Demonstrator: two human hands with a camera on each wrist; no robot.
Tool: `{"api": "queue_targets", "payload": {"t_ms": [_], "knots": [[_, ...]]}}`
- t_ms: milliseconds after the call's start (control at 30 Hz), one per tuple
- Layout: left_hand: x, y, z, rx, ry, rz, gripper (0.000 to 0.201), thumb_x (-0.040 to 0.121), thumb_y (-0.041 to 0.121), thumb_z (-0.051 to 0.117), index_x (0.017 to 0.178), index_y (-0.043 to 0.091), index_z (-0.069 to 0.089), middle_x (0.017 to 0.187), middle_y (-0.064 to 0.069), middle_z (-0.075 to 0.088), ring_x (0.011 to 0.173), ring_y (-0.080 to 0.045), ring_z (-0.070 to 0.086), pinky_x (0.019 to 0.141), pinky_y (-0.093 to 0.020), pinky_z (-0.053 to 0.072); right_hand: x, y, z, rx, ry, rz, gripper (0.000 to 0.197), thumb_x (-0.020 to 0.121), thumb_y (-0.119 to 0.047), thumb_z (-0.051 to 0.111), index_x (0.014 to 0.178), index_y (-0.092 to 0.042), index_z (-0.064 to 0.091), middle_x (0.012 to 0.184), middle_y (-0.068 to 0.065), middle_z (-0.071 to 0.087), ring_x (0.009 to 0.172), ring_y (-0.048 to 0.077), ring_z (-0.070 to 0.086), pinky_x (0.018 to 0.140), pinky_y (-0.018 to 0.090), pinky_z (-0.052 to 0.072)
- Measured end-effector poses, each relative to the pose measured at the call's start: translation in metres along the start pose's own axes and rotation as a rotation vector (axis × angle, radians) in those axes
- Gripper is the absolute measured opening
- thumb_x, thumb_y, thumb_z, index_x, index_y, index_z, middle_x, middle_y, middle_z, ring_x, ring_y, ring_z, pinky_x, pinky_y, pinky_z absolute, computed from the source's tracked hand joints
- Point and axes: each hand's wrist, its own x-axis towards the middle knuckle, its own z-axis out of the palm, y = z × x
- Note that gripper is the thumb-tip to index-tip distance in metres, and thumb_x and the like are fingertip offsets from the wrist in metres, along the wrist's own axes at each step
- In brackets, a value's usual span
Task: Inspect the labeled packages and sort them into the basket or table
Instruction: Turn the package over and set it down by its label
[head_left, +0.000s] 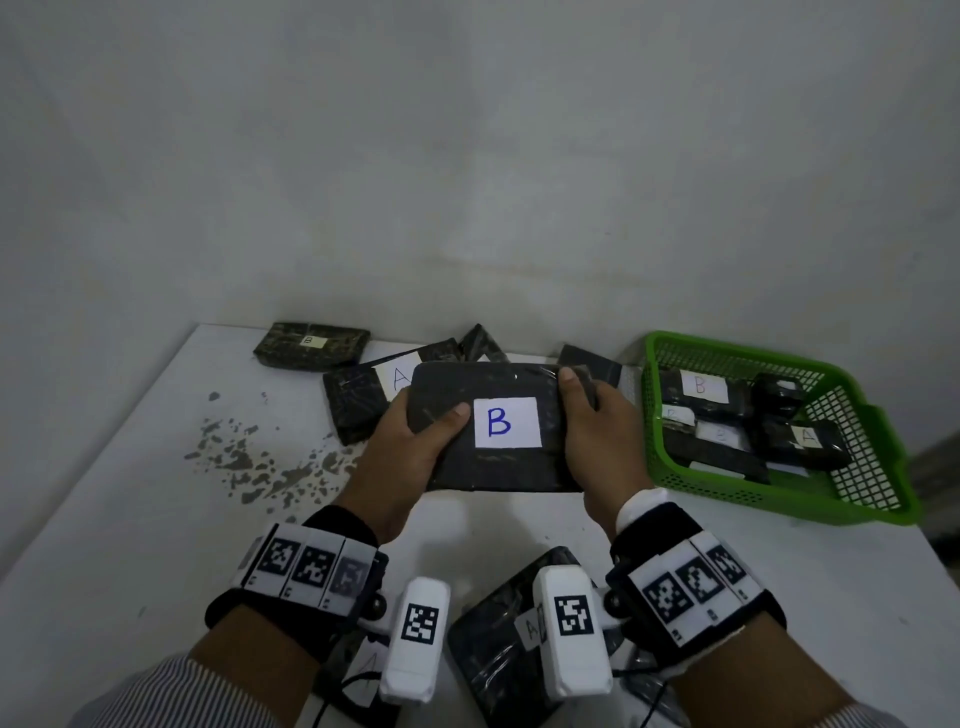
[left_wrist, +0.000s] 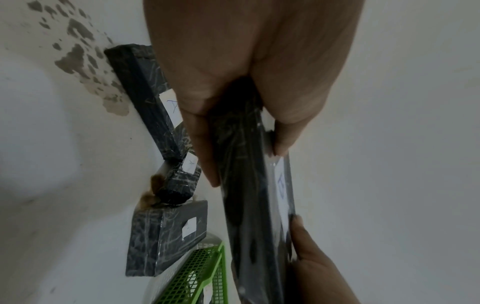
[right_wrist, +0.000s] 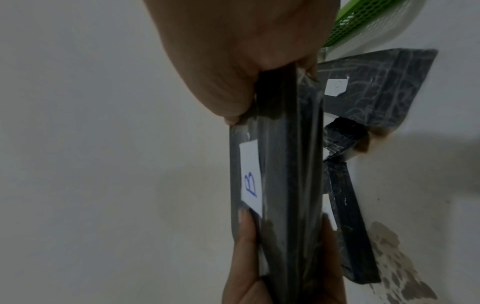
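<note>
A flat black package (head_left: 493, 467) with a white label reading B (head_left: 506, 422) is held up above the white table (head_left: 130, 545), face toward me. My left hand (head_left: 415, 441) grips its left edge, thumb on the front beside the label. My right hand (head_left: 587, 431) grips its right edge, thumb over the top corner. In the left wrist view the package (left_wrist: 249, 195) runs edge-on between thumb and fingers, and the right wrist view shows the same package (right_wrist: 285, 185) with its B label (right_wrist: 250, 181). The green basket (head_left: 779, 499) at the right holds several labelled packages.
More black packages lie on the table: one marked B (head_left: 310, 345) at the far left, one marked A (head_left: 363, 400) behind the held one, others against the wall (head_left: 589, 364). Two marked A (head_left: 498, 634) lie near me under my wrists. Chipped paint patches (head_left: 249, 462) mark the table's left.
</note>
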Motion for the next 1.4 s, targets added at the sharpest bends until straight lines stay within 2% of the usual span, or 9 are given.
{"api": "queue_targets", "payload": {"t_ms": [233, 467, 567, 667, 767, 867, 1033, 1200, 1400], "knots": [[0.005, 0.008, 0.000, -0.011, -0.009, 0.034, 0.040, 0.092, 0.018, 0.072, 0.129, 0.015, 0.059, 0.115, -0.007, 0.076, 0.099, -0.019, 0.075, 0.077, -0.031, 0.063, -0.006, 0.004, -0.008, 0.111, -0.246, 0.029, 0.074, 0.071, -0.031, 0.095, 0.131, -0.028, 0.052, 0.119, -0.005, 0.072, 0.107, 0.014, 0.072, 0.094, 0.041, 0.061], [0.001, 0.003, -0.013, 0.421, -0.205, 0.245, 0.109, 0.072, 0.035, 0.088, 0.159, 0.030, 0.020, 0.148, 0.013, 0.036, 0.130, -0.006, 0.049, 0.101, -0.015, 0.047, 0.002, -0.001, -0.017, 0.263, -0.304, 0.307, 0.075, 0.084, -0.020, 0.086, 0.139, -0.024, 0.035, 0.116, 0.007, 0.070, 0.082, 0.025, 0.076, 0.057, 0.037, 0.062], [0.005, 0.011, -0.012, 0.525, -0.051, 0.275, 0.094, 0.075, 0.037, 0.085, 0.154, 0.019, 0.038, 0.137, 0.009, 0.045, 0.122, -0.009, 0.050, 0.086, 0.001, 0.043, 0.001, -0.004, -0.020, 0.410, -0.386, 0.349, 0.073, 0.088, -0.018, 0.080, 0.144, -0.028, 0.035, 0.128, 0.009, 0.063, 0.100, 0.025, 0.073, 0.085, 0.047, 0.063], [0.009, 0.014, -0.008, 0.349, 0.031, 0.206, 0.064, 0.074, 0.048, 0.076, 0.127, 0.015, 0.062, 0.121, -0.001, 0.064, 0.105, -0.019, 0.066, 0.077, -0.012, 0.055, -0.003, -0.009, -0.017, 0.347, -0.421, 0.227, 0.089, 0.067, -0.036, 0.094, 0.138, -0.040, 0.042, 0.138, 0.006, 0.060, 0.120, 0.031, 0.067, 0.102, 0.054, 0.056], [0.010, 0.015, -0.006, 0.297, 0.056, 0.163, 0.060, 0.066, 0.064, 0.071, 0.102, 0.015, 0.072, 0.094, -0.006, 0.076, 0.083, -0.024, 0.076, 0.066, -0.031, 0.064, -0.007, -0.012, -0.015, 0.095, -0.330, 0.046, 0.094, 0.054, -0.064, 0.095, 0.131, -0.032, 0.051, 0.125, 0.001, 0.069, 0.108, 0.019, 0.072, 0.095, 0.046, 0.061], [0.011, 0.014, -0.007, 0.330, 0.060, 0.134, 0.067, 0.060, 0.070, 0.073, 0.102, 0.017, 0.071, 0.093, -0.007, 0.076, 0.083, -0.023, 0.075, 0.064, -0.035, 0.064, -0.008, -0.013, -0.018, 0.009, -0.280, -0.027, 0.061, 0.072, -0.056, 0.087, 0.117, -0.027, 0.057, 0.110, -0.007, 0.073, 0.098, 0.010, 0.072, 0.093, 0.040, 0.060], [0.009, 0.012, -0.005, 0.348, 0.086, 0.159, 0.060, 0.061, 0.064, 0.076, 0.098, 0.018, 0.068, 0.093, -0.011, 0.075, 0.083, -0.027, 0.074, 0.063, -0.036, 0.064, -0.012, -0.013, -0.013, 0.007, -0.263, -0.001, 0.076, 0.057, -0.071, 0.083, 0.116, -0.028, 0.062, 0.107, -0.011, 0.076, 0.098, 0.008, 0.073, 0.092, 0.040, 0.061], [0.007, 0.017, -0.004, 0.316, 0.079, 0.116, 0.045, 0.079, 0.063, 0.067, 0.106, 0.027, 0.066, 0.099, -0.004, 0.073, 0.094, -0.024, 0.072, 0.066, -0.038, 0.064, -0.013, -0.016, -0.013, 0.062, -0.246, 0.045, 0.046, 0.083, -0.057, 0.078, 0.114, -0.025, 0.069, 0.106, -0.007, 0.078, 0.095, 0.011, 0.075, 0.073, 0.026, 0.062], [0.010, 0.022, -0.007, 0.405, 0.058, 0.120, 0.039, 0.098, 0.058, 0.050, 0.108, 0.027, 0.070, 0.111, -0.023, 0.069, 0.103, -0.033, 0.067, 0.071, -0.043, 0.060, -0.010, -0.015, -0.020, 0.076, -0.351, 0.221, 0.064, 0.089, -0.071, 0.060, 0.133, -0.025, 0.057, 0.135, -0.001, 0.066, 0.109, 0.021, 0.071, 0.092, 0.052, 0.061]]}}
